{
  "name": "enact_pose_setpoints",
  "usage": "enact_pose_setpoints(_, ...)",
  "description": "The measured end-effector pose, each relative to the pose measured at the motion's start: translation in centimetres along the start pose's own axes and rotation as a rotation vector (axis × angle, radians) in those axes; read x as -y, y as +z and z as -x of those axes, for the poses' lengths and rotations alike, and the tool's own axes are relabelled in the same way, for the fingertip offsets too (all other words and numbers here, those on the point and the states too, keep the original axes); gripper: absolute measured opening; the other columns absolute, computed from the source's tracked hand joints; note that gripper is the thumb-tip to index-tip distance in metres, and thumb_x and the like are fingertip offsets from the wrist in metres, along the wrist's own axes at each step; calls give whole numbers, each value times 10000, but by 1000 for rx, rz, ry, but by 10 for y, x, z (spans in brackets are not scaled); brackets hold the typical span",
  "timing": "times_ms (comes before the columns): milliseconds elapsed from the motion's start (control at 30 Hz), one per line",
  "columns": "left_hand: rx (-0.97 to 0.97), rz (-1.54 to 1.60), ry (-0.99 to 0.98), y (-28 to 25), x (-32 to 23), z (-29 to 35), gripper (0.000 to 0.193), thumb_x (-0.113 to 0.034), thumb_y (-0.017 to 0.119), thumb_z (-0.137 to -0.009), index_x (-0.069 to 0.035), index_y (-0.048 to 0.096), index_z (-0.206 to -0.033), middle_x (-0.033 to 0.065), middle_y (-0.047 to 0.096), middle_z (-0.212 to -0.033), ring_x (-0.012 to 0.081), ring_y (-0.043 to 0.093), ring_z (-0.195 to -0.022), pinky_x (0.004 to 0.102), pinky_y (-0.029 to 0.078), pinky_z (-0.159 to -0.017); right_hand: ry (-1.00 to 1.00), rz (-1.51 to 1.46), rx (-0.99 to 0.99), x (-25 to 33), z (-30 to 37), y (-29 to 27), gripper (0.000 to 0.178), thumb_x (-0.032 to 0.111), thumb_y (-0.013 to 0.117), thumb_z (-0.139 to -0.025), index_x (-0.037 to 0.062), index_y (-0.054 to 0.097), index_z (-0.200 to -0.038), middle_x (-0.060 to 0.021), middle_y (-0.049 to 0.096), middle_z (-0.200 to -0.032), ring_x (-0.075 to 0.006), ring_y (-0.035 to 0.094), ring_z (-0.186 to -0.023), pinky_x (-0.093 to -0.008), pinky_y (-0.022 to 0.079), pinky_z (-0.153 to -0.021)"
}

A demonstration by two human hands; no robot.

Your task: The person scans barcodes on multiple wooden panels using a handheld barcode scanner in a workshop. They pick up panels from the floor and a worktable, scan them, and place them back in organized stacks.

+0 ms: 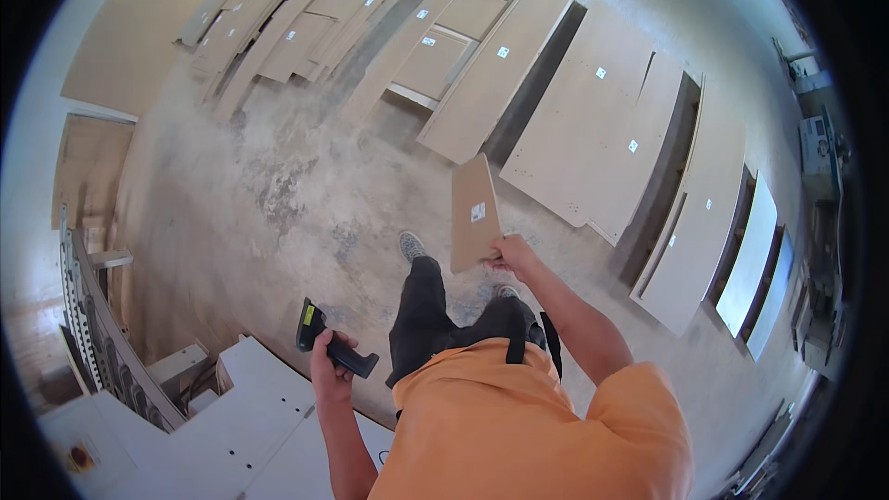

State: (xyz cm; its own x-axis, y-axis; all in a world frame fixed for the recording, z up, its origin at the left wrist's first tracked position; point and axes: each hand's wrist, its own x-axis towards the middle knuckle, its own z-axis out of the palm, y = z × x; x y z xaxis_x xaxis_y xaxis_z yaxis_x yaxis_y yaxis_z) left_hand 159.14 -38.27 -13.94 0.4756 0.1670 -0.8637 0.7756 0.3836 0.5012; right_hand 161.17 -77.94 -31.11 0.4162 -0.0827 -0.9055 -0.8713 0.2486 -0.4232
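Panel first: your right hand (511,255) pinches a small brown board (474,213) by its lower corner, fingers closed on the edge so it stands upright ahead of you, its white label facing you. Your left hand (329,361) is wrapped shut around the grip of a black handheld scanner (324,338), held low and well apart from the board. Beyond both hands, larger labelled panels (593,120) lie spread on the dusty floor (306,194); a white counter (250,426) sits beside your left hand.
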Motion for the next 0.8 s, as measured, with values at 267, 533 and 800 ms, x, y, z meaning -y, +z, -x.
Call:
enact_pose_setpoints(267,-17,-103,-102,45,-167,-119,261,-400,596,-912,-145,632,-867,53,697,-773,55,372,-400,209,269,-382,-60,-436,-72,131,-155,103,295,267,521,-1026,0,645,-1037,-101,692,-861,-171,663,-683,-291,525,-609)
enact_pose_setpoints(533,-284,-154,-247,84,-203,-192,234,-350,577,-920,-127,616,-862,87,698,-763,84,432,-391,221,261,-343,-210,-429,-76,259,-332,125,311,245,518,-1031,-24,600,-1162,-101,702,-929,-172,680,-750,-299,546,-677)
enact_pose_setpoints(800,-338,-226,-481,116,-189,-240,213,-264,563,-932,-64,615,-879,119,692,-750,98,450,-405,234,313,-354,-197,-631,-138,291,-524,140,315,205,506,-1040,-39,539,-1237,-130,689,-1046,-199,693,-845,-315,558,-718)
